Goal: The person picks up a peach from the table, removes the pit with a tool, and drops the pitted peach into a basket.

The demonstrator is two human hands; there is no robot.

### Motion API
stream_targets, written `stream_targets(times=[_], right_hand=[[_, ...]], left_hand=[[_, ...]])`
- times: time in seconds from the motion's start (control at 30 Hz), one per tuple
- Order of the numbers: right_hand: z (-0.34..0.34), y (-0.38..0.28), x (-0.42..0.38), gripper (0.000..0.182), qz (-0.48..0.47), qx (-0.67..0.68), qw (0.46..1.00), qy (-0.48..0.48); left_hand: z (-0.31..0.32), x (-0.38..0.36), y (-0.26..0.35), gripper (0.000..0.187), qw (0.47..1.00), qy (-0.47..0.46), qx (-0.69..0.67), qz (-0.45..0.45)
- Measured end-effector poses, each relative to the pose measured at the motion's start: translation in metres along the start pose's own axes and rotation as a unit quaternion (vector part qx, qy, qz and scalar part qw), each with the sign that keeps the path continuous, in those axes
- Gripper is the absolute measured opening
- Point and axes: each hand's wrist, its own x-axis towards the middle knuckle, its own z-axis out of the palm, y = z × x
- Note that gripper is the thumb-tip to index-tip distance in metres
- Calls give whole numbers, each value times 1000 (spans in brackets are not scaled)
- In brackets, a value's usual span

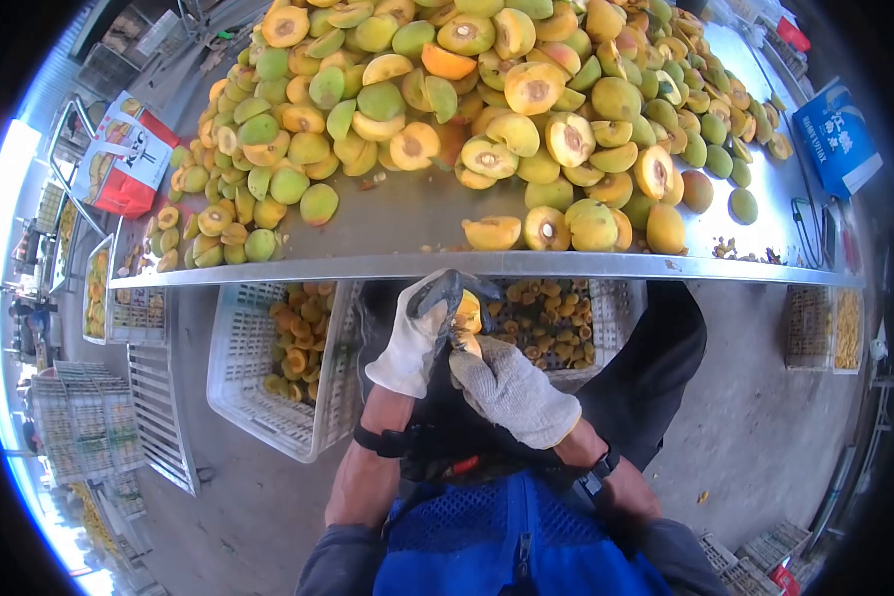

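My left hand [417, 333], in a white glove with dark fingers, is closed on a yellow-orange piece of fruit [469, 312] just below the table's front edge. Close beside it, my right hand [512, 389], in a grey knit glove, has its fingers bent against the lower side of the same fruit; whether it also holds a tool is too small to tell. Above both hands, a large heap of green and yellow fruit [377, 99], many pieces cut open, lies on the metal table [368, 223]. Some halves show their stones or hollows.
A white crate [258, 427] of fruit pieces stands below the table at left. Another crate [611, 338] with pieces is behind my hands. A red-white bag [129, 159] is at left, a blue box [836, 139] at right. More crates [810, 323] stand on the floor.
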Motion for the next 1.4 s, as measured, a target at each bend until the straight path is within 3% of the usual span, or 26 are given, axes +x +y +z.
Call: stream_targets(times=[0.07, 0.1, 0.2, 0.3, 0.33, 0.37, 0.4, 0.5, 0.57, 0.7, 0.77, 0.8, 0.9, 0.93, 0.97, 1.0, 1.17, 1.2, 1.3, 1.33, 1.4], right_hand=[[-6, -4, -2, 31, 93, 110, 988, -61], [-9, -7, -3, 32, 141, 163, 972, -91], [-11, -18, -3, 30, 133, 215, 962, -100], [-15, -12, -1, 31, 105, 184, 970, -117], [-11, -8, -1, 31, 79, 160, 978, -104], [-6, -3, -2, 32, 52, 135, 985, -90], [-4, -3, -3, 32, 58, 147, 983, -89], [-5, -12, -7, 33, 137, 251, 951, -115], [-6, -7, -7, 35, 139, 339, 917, -157], [0, -5, -11, 38, 190, 485, 840, -154], [-3, 4, -11, 35, 167, 507, 827, -178], [-6, 8, -11, 34, 156, 517, 820, -190], [-11, 10, -12, 30, 112, 280, 944, -137], [-11, 11, -13, 29, 95, 268, 950, -128], [-12, 12, -16, 29, 80, 255, 956, -119], [-11, 14, -17, 29, 86, 274, 951, -116], [-2, 14, -22, 35, 190, 437, 871, -124], [-1, 11, -23, 37, 207, 460, 854, -126], [-11, 18, -21, 43, 133, 496, 830, -219], [-15, 15, -22, 42, 102, 507, 822, -237], [-23, 28, -26, 45, 74, 523, 826, -197]], left_hand=[[-9, 4, 0, 45, 997, -66, 45, -17], [-8, 3, 0, 53, 997, -54, 11, -53], [2, -3, 10, 82, 982, 19, -135, -134], [8, -4, 20, 79, 996, -36, -13, -75], [-1, -3, 6, 69, 993, 0, -72, -95], [-1, -6, 1, 66, 999, 11, -27, -40], [3, -11, -4, 63, 999, 22, 19, 14], [9, -9, -2, 58, 998, 27, 23, 48], [9, -8, -2, 59, 998, 12, 22, 57], [21, -5, 3, 56, 995, -69, -61, 36], [27, -3, 7, 57, 993, -92, -64, 26], [27, -4, 2, 56, 991, -47, -126, -21], [29, -11, -8, 58, 992, -6, -122, 26], [32, -12, -13, 61, 994, 2, -92, 66], [27, -12, -17, 62, 997, -5, -55, 48], [22, -11, -20, 63, 999, -10, -19, 30], [23, -15, -13, 48, 974, -129, -167, -82], [23, -21, -16, 53, 979, -105, -150, -88], [21, -16, -25, 64, 919, -81, -356, -148], [19, -12, -26, 70, 910, -99, -381, -129], [32, -16, -13, 62, 952, 69, -291, -71]])
